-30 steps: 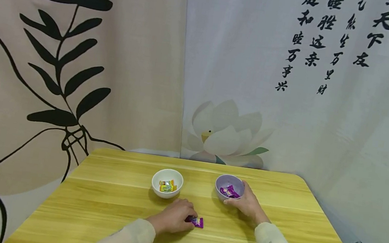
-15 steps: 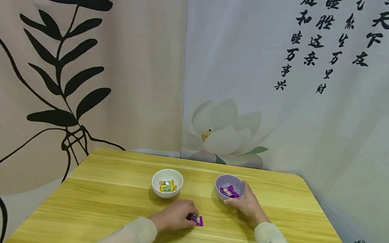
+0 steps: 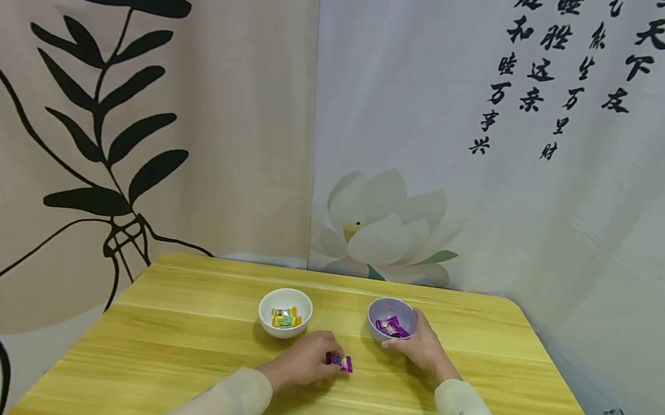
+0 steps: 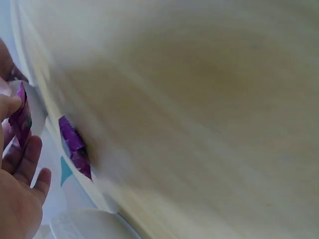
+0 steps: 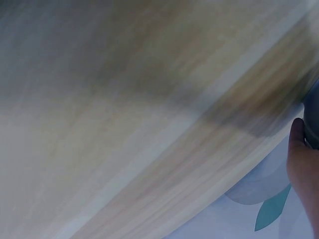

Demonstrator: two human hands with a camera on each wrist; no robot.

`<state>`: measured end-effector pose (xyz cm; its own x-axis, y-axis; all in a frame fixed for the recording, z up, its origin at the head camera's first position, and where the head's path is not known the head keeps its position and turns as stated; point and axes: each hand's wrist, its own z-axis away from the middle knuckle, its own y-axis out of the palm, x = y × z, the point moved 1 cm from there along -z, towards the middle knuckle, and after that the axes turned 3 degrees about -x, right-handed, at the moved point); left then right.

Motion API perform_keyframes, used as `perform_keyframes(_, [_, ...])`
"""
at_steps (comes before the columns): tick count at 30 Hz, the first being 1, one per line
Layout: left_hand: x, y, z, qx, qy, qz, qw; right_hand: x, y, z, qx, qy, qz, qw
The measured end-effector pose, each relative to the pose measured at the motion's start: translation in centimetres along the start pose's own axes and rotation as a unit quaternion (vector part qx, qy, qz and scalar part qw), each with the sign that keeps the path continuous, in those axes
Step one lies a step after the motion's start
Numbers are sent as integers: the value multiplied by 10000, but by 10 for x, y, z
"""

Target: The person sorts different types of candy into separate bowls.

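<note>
My left hand [image 3: 304, 362] pinches a purple-wrapped candy [image 3: 341, 362] just above the table, in front of the two bowls. Close up in the left wrist view, the same candy [image 4: 21, 119] sits between thumb and fingers. A second purple candy [image 4: 75, 148] shows beyond the fingers there, apparently lying on the table; in the head view I cannot make it out apart from the hand. My right hand [image 3: 425, 350] grips the purple bowl [image 3: 379, 308] at its right side, thumb in front. Purple candy [image 3: 392, 326] lies inside that bowl.
A white bowl [image 3: 266, 311] with yellow-wrapped candies [image 3: 286, 317] stands to the left of the purple bowl. Both bowls are on a light wooden table [image 3: 198, 336]. Behind its far edge hangs a printed cloth [image 3: 243, 120].
My left hand has lifted slightly and moved forward and right, carrying the purple candy along. The right hand keeps its grip on the purple bowl, which has stayed in place.
</note>
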<state>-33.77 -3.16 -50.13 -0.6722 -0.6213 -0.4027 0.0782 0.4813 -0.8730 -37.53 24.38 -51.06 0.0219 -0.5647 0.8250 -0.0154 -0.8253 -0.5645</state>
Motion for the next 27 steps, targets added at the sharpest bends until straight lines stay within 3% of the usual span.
perform_keyframes(9, [-6, -5, -26, -470, -391, 70, 9981, -2, -3, 0, -40, 32, 9, 10000])
perform_keyframes(19, [-27, -9, -66, -872, -483, 497, 9938, -5, -2, -2, -127, -371, -116, 9992])
perform_keyframes(27, [-37, -8, -96, -1187, -593, 424, 9903, -2, -1, -2, -73, -438, -33, 9990])
